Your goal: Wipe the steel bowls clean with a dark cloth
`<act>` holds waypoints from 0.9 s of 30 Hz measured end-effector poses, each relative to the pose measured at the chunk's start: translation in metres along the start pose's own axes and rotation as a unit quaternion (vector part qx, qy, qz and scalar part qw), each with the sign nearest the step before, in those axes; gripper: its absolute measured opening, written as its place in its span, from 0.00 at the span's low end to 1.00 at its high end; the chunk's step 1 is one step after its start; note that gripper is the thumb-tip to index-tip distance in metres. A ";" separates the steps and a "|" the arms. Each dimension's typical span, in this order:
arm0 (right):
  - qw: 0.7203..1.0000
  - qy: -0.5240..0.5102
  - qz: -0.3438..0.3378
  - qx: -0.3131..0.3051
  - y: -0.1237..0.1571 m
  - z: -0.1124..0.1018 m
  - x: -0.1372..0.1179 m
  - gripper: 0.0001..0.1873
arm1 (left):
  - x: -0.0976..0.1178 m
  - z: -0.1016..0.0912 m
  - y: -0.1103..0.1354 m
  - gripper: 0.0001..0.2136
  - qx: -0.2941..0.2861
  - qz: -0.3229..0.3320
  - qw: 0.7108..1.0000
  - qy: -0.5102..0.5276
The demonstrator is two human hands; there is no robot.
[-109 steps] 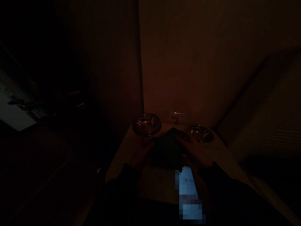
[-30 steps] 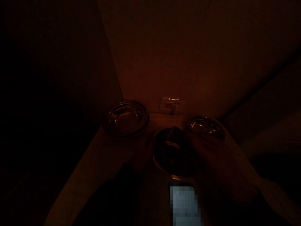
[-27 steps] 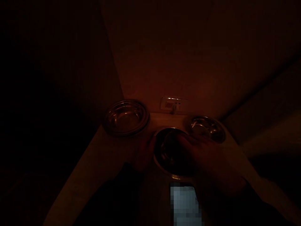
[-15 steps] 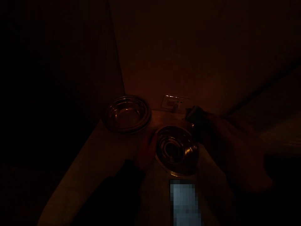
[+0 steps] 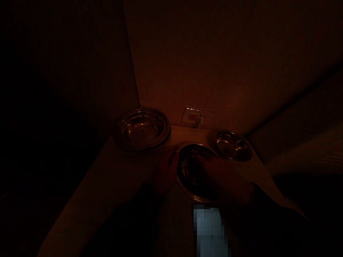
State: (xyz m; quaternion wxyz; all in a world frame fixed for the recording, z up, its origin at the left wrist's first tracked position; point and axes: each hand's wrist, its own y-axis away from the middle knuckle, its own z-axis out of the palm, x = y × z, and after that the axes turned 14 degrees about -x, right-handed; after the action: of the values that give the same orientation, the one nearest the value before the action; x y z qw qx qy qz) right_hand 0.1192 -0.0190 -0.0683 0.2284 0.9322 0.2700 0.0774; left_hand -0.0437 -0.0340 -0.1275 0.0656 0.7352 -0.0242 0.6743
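Observation:
The scene is very dark. A round, shiny metal dish [image 5: 184, 173] lies on the table in front of me, with ring-shaped ridges. My left hand [image 5: 166, 172] is at its left rim, fingers closed against the edge. Across the dish's right side reaches my right hand [image 5: 218, 173], its fingertips down on the inner surface. Those fingers look bunched together, but darkness hides what they hold. Beyond the right hand stands a smaller metal bowl [image 5: 233, 145] with glints inside.
At the back left sits a stack of wider metal bowls [image 5: 142, 130]. A wall socket plate [image 5: 189, 116] with something plugged in is just above the table [image 5: 187, 132]. A lit phone [image 5: 210, 228] lies close to me, below the dish.
My right hand has come left and down from over the smaller bowl, where it held a dark object, onto the dish. The smaller bowl now shows. My left hand stays at the rim.

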 end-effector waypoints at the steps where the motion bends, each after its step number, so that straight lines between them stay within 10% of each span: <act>1: 1.000 -0.016 -0.012 -0.001 -0.002 0.002 0.001 0.20 | 0.000 0.000 0.000 0.17 0.000 -0.001 1.000 0.001; 8: 0.987 -0.097 -0.116 0.048 -0.008 0.010 -0.001 0.17 | 0.000 0.000 -0.002 0.16 0.006 -0.006 1.000 0.006; 17: 0.945 -0.136 -0.292 -0.057 0.000 0.002 -0.001 0.13 | 0.004 0.002 -0.001 0.16 0.044 -0.013 0.999 0.008; 27: 0.995 -0.020 -0.091 0.032 -0.014 0.011 -0.011 0.17 | 0.000 0.001 -0.003 0.16 0.043 -0.010 0.999 0.000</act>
State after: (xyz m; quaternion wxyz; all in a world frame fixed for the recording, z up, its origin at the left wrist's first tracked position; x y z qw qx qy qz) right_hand 0.1067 -0.0184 -0.0845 0.2101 0.9120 0.3511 0.0291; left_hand -0.0424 -0.0314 -0.1277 0.0406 0.7377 0.0124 0.6737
